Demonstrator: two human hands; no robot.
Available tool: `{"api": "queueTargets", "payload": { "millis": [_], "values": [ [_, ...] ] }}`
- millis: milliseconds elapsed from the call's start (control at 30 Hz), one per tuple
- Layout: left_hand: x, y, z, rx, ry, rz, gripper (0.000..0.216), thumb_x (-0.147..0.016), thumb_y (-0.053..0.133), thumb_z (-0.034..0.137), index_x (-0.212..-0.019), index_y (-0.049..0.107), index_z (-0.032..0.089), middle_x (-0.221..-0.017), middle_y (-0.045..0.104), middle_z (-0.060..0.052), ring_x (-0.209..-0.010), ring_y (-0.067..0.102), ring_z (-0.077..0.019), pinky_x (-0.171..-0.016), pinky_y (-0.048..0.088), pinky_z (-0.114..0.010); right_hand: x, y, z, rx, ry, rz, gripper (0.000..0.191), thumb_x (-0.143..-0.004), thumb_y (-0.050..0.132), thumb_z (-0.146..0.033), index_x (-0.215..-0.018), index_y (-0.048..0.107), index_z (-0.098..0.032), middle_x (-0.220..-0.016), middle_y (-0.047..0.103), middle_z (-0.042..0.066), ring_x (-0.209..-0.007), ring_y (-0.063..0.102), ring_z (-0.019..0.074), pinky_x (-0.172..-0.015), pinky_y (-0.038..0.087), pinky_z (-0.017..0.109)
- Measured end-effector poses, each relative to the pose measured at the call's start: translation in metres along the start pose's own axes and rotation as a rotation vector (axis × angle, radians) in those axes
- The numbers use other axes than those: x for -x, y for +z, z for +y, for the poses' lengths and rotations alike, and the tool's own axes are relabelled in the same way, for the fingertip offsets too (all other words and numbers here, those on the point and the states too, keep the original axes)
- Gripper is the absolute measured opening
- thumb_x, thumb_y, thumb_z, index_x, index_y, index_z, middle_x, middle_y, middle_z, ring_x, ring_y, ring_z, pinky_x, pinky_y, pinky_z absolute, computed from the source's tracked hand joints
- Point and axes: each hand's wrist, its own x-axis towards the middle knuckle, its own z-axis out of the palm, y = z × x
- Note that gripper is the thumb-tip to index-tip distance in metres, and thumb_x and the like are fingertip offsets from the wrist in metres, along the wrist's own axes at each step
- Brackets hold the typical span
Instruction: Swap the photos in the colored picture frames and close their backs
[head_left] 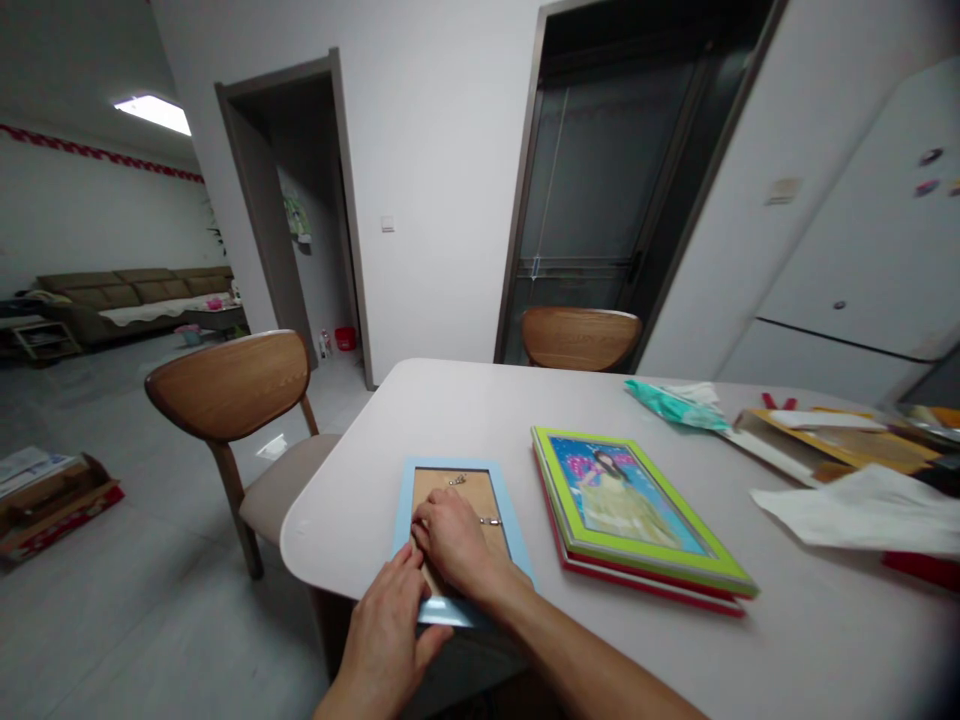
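Where hands [454, 540] touch, pale-blue frame [506, 513], tan backing [480, 492]

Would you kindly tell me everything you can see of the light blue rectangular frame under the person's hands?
The light blue rectangular frame has a smooth, shiny border, perhaps wood or plastic. It lies back up at the near edge of the pale table. Its brown, fibreboard-like backing carries one small metal fitting near the far end and another at the right. The left hand touches its near left corner; the right hand covers part of the backing.
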Motion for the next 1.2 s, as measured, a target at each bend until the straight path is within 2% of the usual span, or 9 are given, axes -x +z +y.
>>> {"api": "queueTargets", "payload": {
  "millis": [167,300,400,533,667,800,900,1000,1200],
  "values": [
    [-0.001,-0.002,0.001,0.041,-0.039,-0.013,0.026,-0.059,0.063,0.015,-0.083,0.055,0.017,-0.115,0.054,-0.013,-0.111,0.043,-0.0268,-0.09,0.039,-0.044,0.0,-0.006,0.008,-0.018,-0.008,0.012,0.02,-0.075,0.046,-0.023,-0.076,0.064,-0.017,-0.078,0.059,0.007,-0.079,0.05,0.0167,-0.071,0.036,0.026],
    [-0.001,-0.001,0.0,0.073,-0.058,-0.005,0.022,-0.059,0.064,0.016,-0.079,0.055,0.02,-0.115,0.054,-0.01,-0.111,0.043,-0.0261,-0.091,0.038,-0.044,0.015,-0.028,0.038,-0.018,0.007,0.043,0.024,-0.074,0.045,-0.016,-0.091,0.061,-0.016,-0.092,0.058,0.007,-0.088,0.048,0.0165,-0.078,0.035,0.025],
    [-0.001,-0.003,0.0,0.093,-0.069,-0.011,0.026,-0.059,0.064,0.017,-0.083,0.056,0.019,-0.116,0.053,-0.011,-0.112,0.043,-0.0261,-0.091,0.038,-0.044,0.025,-0.04,0.063,0.049,0.065,-0.004,0.023,-0.069,0.046,-0.01,-0.083,0.063,-0.015,-0.087,0.058,0.008,-0.086,0.048,0.0177,-0.077,0.035,0.026],
    [-0.003,-0.006,0.001,0.108,-0.075,-0.033,0.029,-0.058,0.064,0.017,-0.086,0.056,0.018,-0.116,0.053,-0.012,-0.112,0.043,-0.026,-0.091,0.038,-0.043,0.027,-0.038,0.077,0.114,0.111,0.006,0.023,-0.071,0.042,-0.009,-0.076,0.064,-0.016,-0.083,0.057,0.009,-0.083,0.048,0.0183,-0.073,0.036,0.025],
    [-0.003,-0.007,0.001,0.103,-0.083,-0.047,0.025,-0.058,0.065,0.017,-0.081,0.055,0.019,-0.117,0.052,-0.011,-0.113,0.042,-0.0255,-0.092,0.037,-0.043,0.024,-0.034,0.072,0.109,0.109,0.022,0.025,-0.073,0.039,-0.009,-0.073,0.063,-0.016,-0.08,0.057,0.009,-0.082,0.048,0.0185,-0.071,0.035,0.026],
    [-0.002,-0.006,0.002,0.106,-0.086,-0.046,0.024,-0.057,0.066,0.016,-0.078,0.054,0.019,-0.117,0.052,-0.01,-0.113,0.041,-0.0248,-0.092,0.036,-0.042,0.036,-0.038,0.056,0.059,0.082,0.046,0.025,-0.077,0.041,-0.021,-0.091,0.06,-0.016,-0.086,0.057,0.009,-0.084,0.047,0.0189,-0.076,0.034,0.028],
    [-0.004,-0.005,0.004,0.125,-0.082,-0.04,0.023,-0.057,0.065,0.016,-0.076,0.054,0.02,-0.116,0.053,-0.01,-0.113,0.041,-0.0246,-0.092,0.036,-0.041,0.049,-0.039,0.044,0.029,0.088,-0.007,0.03,-0.071,0.049,-0.033,-0.096,0.058,-0.018,-0.088,0.056,0.009,-0.084,0.048,0.0205,-0.073,0.036,0.029],
    [-0.006,-0.003,0.007,0.168,-0.093,-0.019,0.022,-0.058,0.064,0.016,-0.077,0.055,0.02,-0.116,0.053,-0.01,-0.114,0.041,-0.0247,-0.092,0.036,-0.041,0.053,-0.038,0.04,-0.001,0.107,-0.031,0.033,-0.066,0.053,-0.03,-0.097,0.057,-0.019,-0.088,0.055,0.008,-0.083,0.049,0.0199,-0.072,0.036,0.028],
    [-0.009,-0.003,0.01,0.439,-0.212,0.048,0.04,-0.064,0.058,0.018,-0.102,0.049,0.016,-0.123,0.045,-0.014,-0.113,0.041,-0.0245,-0.095,0.032,-0.041,0.043,-0.056,0.041,-0.036,0.161,0.006,0.031,-0.062,0.051,-0.021,-0.091,0.059,-0.016,-0.082,0.057,0.008,-0.079,0.052,0.0192,-0.072,0.038,0.028]
  ]
}}
